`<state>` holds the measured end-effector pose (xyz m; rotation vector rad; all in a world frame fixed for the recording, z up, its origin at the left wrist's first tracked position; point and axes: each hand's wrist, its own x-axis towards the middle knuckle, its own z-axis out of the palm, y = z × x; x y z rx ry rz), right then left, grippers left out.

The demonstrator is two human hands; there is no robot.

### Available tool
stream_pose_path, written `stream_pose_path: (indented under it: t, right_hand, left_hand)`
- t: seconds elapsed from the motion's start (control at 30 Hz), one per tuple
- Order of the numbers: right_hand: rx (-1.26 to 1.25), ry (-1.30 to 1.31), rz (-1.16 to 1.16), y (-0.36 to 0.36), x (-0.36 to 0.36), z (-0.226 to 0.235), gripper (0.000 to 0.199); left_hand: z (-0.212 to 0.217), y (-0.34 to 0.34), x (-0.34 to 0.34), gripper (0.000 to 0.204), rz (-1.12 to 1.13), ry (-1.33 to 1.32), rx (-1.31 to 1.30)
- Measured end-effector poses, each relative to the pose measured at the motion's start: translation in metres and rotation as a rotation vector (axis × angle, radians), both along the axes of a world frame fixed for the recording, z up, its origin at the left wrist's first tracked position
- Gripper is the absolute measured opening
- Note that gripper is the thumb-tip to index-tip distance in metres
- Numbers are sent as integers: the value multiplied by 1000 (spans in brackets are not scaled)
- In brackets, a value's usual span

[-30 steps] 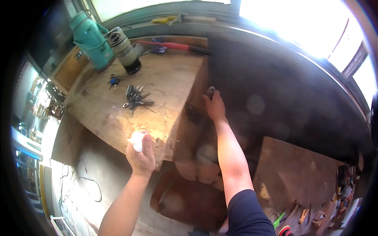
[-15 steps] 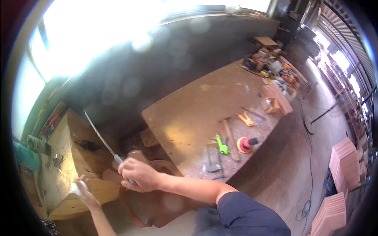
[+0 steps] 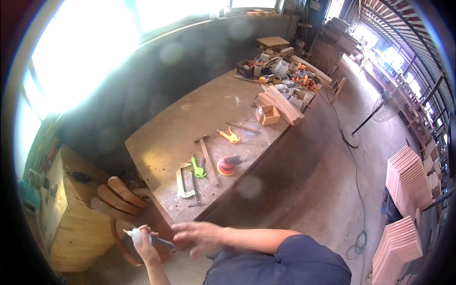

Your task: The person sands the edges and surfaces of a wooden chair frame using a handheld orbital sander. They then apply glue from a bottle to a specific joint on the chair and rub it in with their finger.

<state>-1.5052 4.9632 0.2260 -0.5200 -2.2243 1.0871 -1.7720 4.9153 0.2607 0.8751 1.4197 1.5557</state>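
My left hand is closed round a small white bottle with a narrow pale nozzle, apparently a glue bottle. A bluish-grey curved piece shows beside that hand; whether I hold it too cannot be made out. To its right my right hand is open, its fingers stretched toward the left hand and slightly blurred, with nothing seen in it. Just beyond the left hand stands a brown wooden chair with curved back slats, partly hidden by my hands and the workbench. The long thin-bladed tool is not visible.
On the workbench lie a C-clamp, a hammer, green and yellow air blow guns and a red sander. A wooden cabinet stands left. Stacked boards, a cable and a fan are right.
My right hand has let go of the long thin-bladed tool and moved down and right. My left hand has moved right with the bottle. The view has swung right.
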Motion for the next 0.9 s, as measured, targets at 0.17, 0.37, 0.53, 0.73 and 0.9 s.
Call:
stream_pose_path:
  t: [0.17,0.37,0.53,0.73,0.9]
  right_hand:
    - [-55,-121,-829,100,182,-53,54]
    - [-173,-461,-1382,292,429,-163,88]
    - [-372,-877,-1212,402,532,-177,67]
    - [-430,-710,-1118,424,554,-199,27]
    - [-183,-433,-970,367,566,-208,30]
  left_hand:
    - [-8,-52,49,24,181,88,-108]
    - [-45,-101,162,35,523,300,-395]
    - [-49,-102,316,31,868,24,-554]
    - [-31,-130,441,53,817,22,-641]
    - [-36,-163,553,31,1189,14,-381]
